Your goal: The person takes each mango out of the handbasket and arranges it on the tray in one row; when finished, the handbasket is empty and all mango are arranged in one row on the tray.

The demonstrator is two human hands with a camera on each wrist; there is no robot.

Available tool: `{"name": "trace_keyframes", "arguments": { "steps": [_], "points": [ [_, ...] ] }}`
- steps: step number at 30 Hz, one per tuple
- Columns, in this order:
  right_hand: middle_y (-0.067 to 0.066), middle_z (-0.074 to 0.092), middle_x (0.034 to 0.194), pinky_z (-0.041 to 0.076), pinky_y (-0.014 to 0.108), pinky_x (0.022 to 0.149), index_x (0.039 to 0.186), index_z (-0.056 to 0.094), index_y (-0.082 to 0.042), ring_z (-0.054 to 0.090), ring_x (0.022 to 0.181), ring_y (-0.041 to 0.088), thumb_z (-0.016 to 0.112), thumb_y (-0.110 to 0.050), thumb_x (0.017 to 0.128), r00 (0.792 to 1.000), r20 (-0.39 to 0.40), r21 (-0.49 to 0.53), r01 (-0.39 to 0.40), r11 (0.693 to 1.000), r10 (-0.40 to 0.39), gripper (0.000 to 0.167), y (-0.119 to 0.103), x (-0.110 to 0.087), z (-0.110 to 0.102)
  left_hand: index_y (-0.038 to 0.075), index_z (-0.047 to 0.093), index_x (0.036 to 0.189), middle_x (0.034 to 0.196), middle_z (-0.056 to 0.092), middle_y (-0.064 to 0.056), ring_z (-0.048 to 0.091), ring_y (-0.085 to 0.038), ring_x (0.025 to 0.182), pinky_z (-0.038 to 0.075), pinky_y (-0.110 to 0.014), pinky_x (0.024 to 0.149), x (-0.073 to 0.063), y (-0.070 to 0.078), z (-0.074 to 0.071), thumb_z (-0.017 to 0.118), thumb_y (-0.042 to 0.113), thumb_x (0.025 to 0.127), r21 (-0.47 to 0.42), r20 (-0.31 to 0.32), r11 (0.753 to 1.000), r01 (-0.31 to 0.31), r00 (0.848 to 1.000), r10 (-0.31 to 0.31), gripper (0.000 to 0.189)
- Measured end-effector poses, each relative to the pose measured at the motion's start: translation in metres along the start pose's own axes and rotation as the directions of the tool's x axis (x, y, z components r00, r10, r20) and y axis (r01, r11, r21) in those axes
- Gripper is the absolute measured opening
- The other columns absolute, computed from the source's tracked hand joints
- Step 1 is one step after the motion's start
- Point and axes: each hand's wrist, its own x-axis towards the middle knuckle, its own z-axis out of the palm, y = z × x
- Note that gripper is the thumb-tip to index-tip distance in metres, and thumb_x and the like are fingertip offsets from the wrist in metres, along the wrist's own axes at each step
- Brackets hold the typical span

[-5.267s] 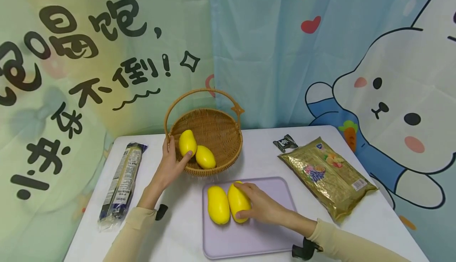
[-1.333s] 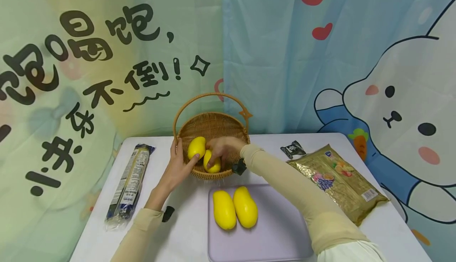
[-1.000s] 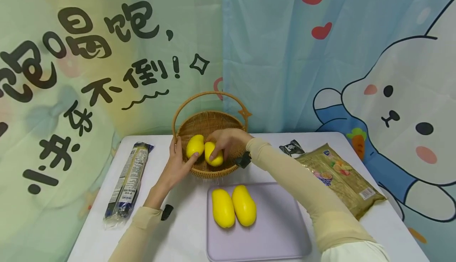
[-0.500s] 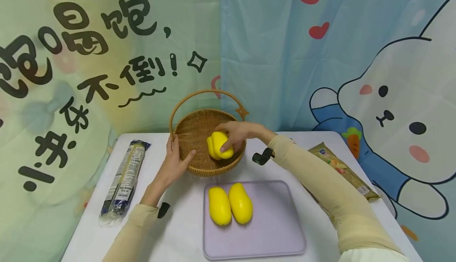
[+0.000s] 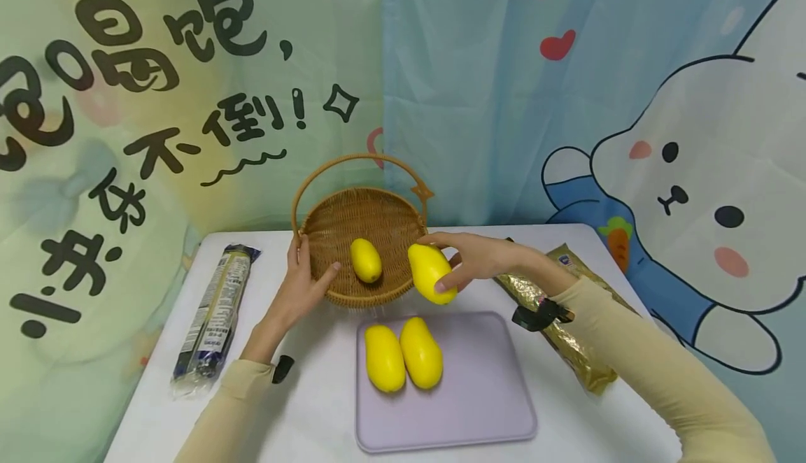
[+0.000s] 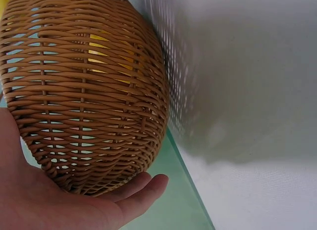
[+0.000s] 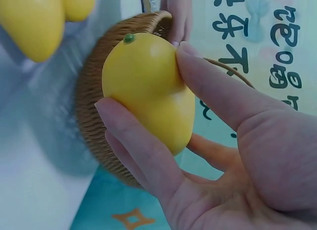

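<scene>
A yellow mango (image 5: 432, 274) is held by my right hand (image 5: 483, 259) above the front right rim of the wicker basket (image 5: 403, 236). The right wrist view shows thumb and fingers gripping the mango (image 7: 148, 86) around its sides, its green stem spot visible. One more mango (image 5: 366, 260) lies inside the basket. My left hand (image 5: 297, 294) grips the basket's left side, thumb over the rim; the left wrist view shows its fingers against the outer weave (image 6: 84, 101). Two mangoes, one on the left (image 5: 384, 359) and one on the right (image 5: 421, 353), lie side by side on the lilac tray (image 5: 478, 407).
At the table's left lies a long clear-wrapped package (image 5: 217, 316). A gold bag (image 5: 573, 351) lies on the right, partly covered by my right forearm. Printed curtains (image 5: 453, 99) hang behind the white table (image 5: 308, 407).
My right hand left the tray, reached into the basket and lifted a mango out over its right rim. The mango left in the basket shifted. My left hand stays on the basket.
</scene>
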Motion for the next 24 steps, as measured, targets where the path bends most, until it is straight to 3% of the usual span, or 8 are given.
{"name": "trace_keyframes", "arguments": {
  "steps": [7,14,24],
  "points": [
    [0.016,0.038,0.157,0.056,0.045,0.096,0.159,0.031,-0.019,0.056,0.128,0.042,0.081,-0.030,0.088,0.994,-0.110,-0.056,-0.014,0.998,0.008,0.088,0.039,-0.032,0.023,0.008,-0.009,0.163,0.168,-0.019,-0.016,0.025,-0.052,0.148,0.033,-0.063,0.115,0.001,0.001,-0.004,0.050,0.061,0.100,-0.007,-0.001,1.000,0.007,1.000,-0.007,0.100],
    [0.024,0.037,0.156,0.060,0.042,0.083,0.158,0.033,-0.015,0.061,0.119,0.040,0.083,-0.027,0.087,0.988,-0.131,0.112,-0.061,0.992,0.075,0.088,0.074,-0.045,0.060,0.009,-0.009,0.163,0.168,-0.020,-0.015,0.028,-0.052,0.147,0.034,-0.063,0.114,0.001,0.002,-0.004,0.048,0.065,0.099,-0.006,0.005,1.000,0.019,1.000,-0.019,0.102],
    [0.024,0.035,0.155,0.060,0.041,0.079,0.157,0.035,-0.013,0.063,0.109,0.031,0.084,-0.023,0.086,0.988,-0.100,0.221,-0.093,0.971,0.118,0.087,0.095,-0.045,0.091,0.008,-0.007,0.163,0.169,-0.018,-0.015,0.031,-0.052,0.146,0.036,-0.063,0.113,0.001,0.002,0.000,0.049,0.065,0.098,-0.005,0.004,1.000,0.015,1.000,-0.015,0.103]
  ]
}}
